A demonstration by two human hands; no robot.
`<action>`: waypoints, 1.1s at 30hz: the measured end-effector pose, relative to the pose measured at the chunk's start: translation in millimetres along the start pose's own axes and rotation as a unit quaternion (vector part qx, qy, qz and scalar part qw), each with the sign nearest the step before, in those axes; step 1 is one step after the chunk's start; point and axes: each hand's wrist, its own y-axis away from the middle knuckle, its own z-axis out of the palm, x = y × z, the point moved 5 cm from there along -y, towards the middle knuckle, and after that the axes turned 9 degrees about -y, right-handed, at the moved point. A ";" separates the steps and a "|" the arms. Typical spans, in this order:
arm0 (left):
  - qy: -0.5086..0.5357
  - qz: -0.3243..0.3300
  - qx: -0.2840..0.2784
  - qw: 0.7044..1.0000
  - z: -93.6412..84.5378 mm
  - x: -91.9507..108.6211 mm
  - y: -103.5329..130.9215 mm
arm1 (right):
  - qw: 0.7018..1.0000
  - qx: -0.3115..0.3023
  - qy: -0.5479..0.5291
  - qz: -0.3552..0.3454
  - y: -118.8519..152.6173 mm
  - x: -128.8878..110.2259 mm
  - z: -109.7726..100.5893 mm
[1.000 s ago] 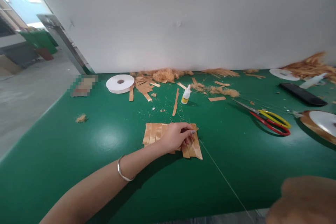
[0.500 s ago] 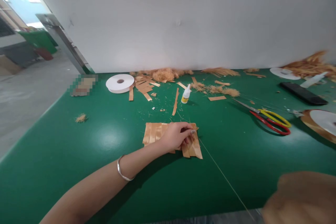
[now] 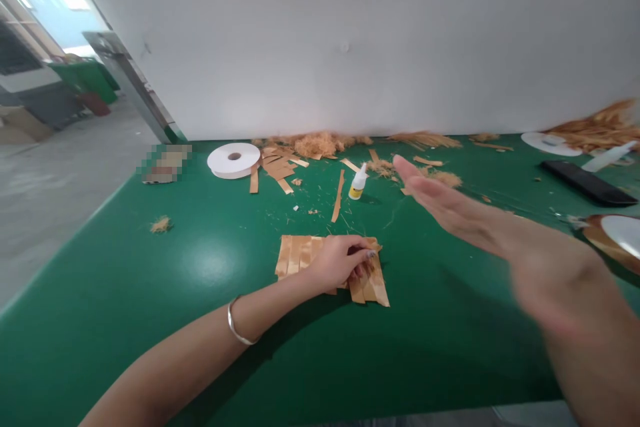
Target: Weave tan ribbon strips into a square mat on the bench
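On the green table lies a flat piece of overlapping tan ribbon strips [image 3: 295, 252], shiny and laid side by side. My left hand [image 3: 343, 260] rests on it, fingers curled and pinched at its right part; the fingertips are partly hidden. My right hand [image 3: 460, 213] is raised over the table on the right, a little blurred, its fingers stretched out and holding nothing I can see. A small white glue bottle [image 3: 357, 183] with a yellow label stands upright to the left of its fingertips. A loose ribbon strip [image 3: 338, 197] lies beside the bottle.
A white ribbon roll [image 3: 233, 160] sits at the back left, near cut strips [image 3: 276, 168] and frayed fibre [image 3: 323, 144]. A black phone-like object [image 3: 587, 181], another white bottle [image 3: 607, 157] and a brown ribbon roll [image 3: 613, 240] lie at right. A white wall [image 3: 300, 47] stands behind.
My right hand has moved up and forward from the lower right corner, now covering the red-and-yellow scissors. The thread seen stretching toward it no longer shows. My left hand stays on the ribbon piece.
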 end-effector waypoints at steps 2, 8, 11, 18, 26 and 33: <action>-0.002 0.005 0.003 1.000 -0.1 -0.5 -0.4 | 0.996 -0.066 0.050 -0.026 -4.9 -9.2 23.3; 0.006 0.033 0.002 0.999 1.2 -2.7 -2.2 | 0.963 -0.048 0.262 -0.036 -6.9 3.9 56.8; -0.013 0.045 0.013 0.999 -0.3 -1.6 -1.7 | 0.962 -0.003 0.271 -0.007 -5.1 14.3 59.8; 0.008 0.045 0.000 0.999 0.0 1.0 -0.5 | 0.981 0.091 0.161 0.067 -7.4 28.1 71.5; 0.026 0.033 -0.007 0.999 1.1 3.7 -0.1 | 0.973 -0.093 -0.168 0.127 -3.4 44.7 89.5; 0.015 0.034 -0.006 0.999 0.5 2.5 -0.6 | 0.982 -0.101 -0.145 0.057 -6.0 37.2 79.5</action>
